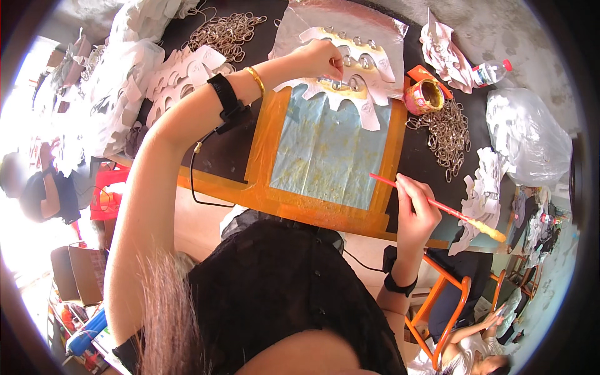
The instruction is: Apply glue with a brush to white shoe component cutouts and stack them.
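My left hand [320, 57] reaches over a scalloped white piece [370, 114], its fingertips pinched together close to the metal rings [356, 83] on it; whatever they hold, if anything, is hidden. Yellowish glue marks the piece around the rings. Behind it lie more scalloped white pieces [389, 74] with rings, on a silvery sheet [294, 25]. My right hand [417, 209] grips a thin red-handled brush [451, 211] above the table's near right edge. The brush's yellow-coated end points right, away from the work.
An open glue tin [417, 100] stands right of the pieces, beside a heap of metal rings [451, 134]. Another ring heap [228, 34] lies back left. An orange-taped blue sheet [322, 156] covers the middle front. A bottle [490, 73] and plastic bag [528, 134] stand right.
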Motion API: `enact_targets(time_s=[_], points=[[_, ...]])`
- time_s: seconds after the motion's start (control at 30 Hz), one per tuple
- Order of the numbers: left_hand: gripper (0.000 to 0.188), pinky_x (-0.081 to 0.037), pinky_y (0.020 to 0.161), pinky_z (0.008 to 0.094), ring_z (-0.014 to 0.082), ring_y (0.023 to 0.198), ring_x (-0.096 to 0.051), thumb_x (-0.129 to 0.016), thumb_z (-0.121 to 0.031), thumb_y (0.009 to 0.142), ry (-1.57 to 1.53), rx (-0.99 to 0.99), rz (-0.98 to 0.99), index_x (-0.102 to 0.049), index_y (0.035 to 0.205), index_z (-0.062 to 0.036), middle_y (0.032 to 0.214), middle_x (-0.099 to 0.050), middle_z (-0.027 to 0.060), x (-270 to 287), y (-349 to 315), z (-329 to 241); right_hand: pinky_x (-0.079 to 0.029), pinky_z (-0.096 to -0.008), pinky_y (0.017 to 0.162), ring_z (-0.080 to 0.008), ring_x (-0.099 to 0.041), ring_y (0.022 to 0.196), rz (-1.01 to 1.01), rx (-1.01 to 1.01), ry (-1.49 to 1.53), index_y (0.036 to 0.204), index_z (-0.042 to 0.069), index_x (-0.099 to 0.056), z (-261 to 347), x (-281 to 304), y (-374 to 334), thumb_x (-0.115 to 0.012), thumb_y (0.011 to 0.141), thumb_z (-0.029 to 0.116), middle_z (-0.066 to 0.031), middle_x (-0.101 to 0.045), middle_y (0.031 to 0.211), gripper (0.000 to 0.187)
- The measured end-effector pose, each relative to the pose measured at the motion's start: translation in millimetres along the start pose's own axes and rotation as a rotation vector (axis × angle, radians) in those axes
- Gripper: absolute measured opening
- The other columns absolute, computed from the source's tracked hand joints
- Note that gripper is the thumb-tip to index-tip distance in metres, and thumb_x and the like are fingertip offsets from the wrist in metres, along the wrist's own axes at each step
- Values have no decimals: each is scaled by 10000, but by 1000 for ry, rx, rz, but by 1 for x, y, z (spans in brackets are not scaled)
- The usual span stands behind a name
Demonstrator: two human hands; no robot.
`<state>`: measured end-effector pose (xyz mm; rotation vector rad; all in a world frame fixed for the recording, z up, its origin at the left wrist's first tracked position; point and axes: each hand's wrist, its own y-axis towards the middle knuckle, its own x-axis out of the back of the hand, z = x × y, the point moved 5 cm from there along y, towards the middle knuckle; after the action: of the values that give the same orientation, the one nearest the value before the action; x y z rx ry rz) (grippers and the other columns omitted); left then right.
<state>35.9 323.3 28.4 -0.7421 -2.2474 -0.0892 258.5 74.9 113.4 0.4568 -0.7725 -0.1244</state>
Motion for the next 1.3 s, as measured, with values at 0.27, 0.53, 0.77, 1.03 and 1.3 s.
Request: enact_targets(time_s=[0.27, 0.53, 0.77, 1.03, 1.3], points=[[126, -514, 625, 285, 127, 673, -647, -769, -115, 776, 66, -28, -68, -736, 857, -24, 739, -703, 73, -3, 0, 3, -535, -307, 721, -229, -668, 813, 6, 3, 4, 984, -2, -710, 0, -3, 1, -698, 805, -90, -115, -708, 908, 200], [135, -517, 649, 318, 182, 682, -656, -779, -135, 770, 117, -56, -95, -732, 847, -35, 744, -702, 90, -1, -5, -5, -533, -308, 715, -232, -667, 800, 8, 10, 5, 978, -4, -709, 0, -4, 1, -699, 799, -95, -115, -710, 901, 201], [120, -516, 642, 325, 186, 675, -654, -746, -138, 800, 105, -95, -85, -722, 852, -32, 750, -698, 105, -4, -1, -15, -532, -315, 708, -243, -671, 795, -17, 11, -10, 964, -8, -707, -1, 1, -2, -703, 797, -87, -122, -709, 897, 185], [123, -568, 749, 411, 302, 845, -696, -619, -93, 842, 395, -491, -102, -707, 919, -54, 882, -693, 121, -96, 12, -129, -532, -319, 687, -245, -673, 795, -49, 17, 35, 960, 11, -709, 2, -2, -5, -705, 797, -73, -112, -709, 889, 183], [138, -593, 648, 416, 299, 802, -715, -621, -29, 746, 672, -452, -91, -717, 846, -28, 840, -689, 140, -138, 41, -149, -533, -316, 697, -242, -673, 798, -73, 12, -50, 953, 22, -718, 2, 22, -20, -712, 796, -59, -100, -713, 899, 177]])
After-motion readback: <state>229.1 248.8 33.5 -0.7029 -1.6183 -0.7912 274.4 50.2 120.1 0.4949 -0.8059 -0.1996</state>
